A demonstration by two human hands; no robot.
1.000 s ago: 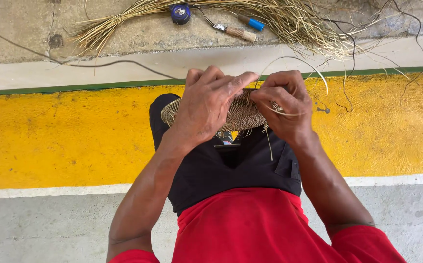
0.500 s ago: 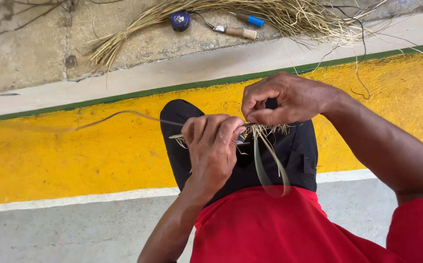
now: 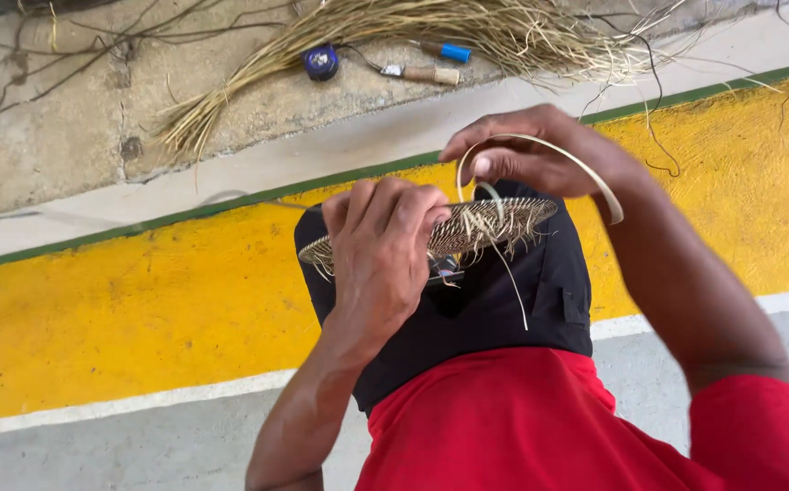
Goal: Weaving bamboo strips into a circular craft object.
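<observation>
A flat round woven disc [image 3: 467,227] is held over the lap, above a black cloth [image 3: 504,309] and a red shirt [image 3: 522,427]. The left hand [image 3: 381,250] is laid over the disc's left half, its fingers [image 3: 404,205] curled together and clamped on the rim. The right hand [image 3: 535,150] is raised just above the disc's far edge, and its fingers [image 3: 490,164] are pinched on a pale flat strip [image 3: 585,168]. The strip is bent into a tall arc over the hand, with one end running down into the weave.

Compared with half a second ago, the loop that hung below the hands is now lifted above them, and the disc is seen more fully, tilted nearly level. The strip seems to have been drawn up through the weave, so a stitch is judged to be partly pulled and not yet tightened.

Beyond the knees, a yellow painted band [image 3: 140,300] crosses the floor. On the concrete further off, a bundle of dry fibres [image 3: 394,23], a blue tape measure [image 3: 321,62] and a blue-handled tool [image 3: 444,52] are laid.
</observation>
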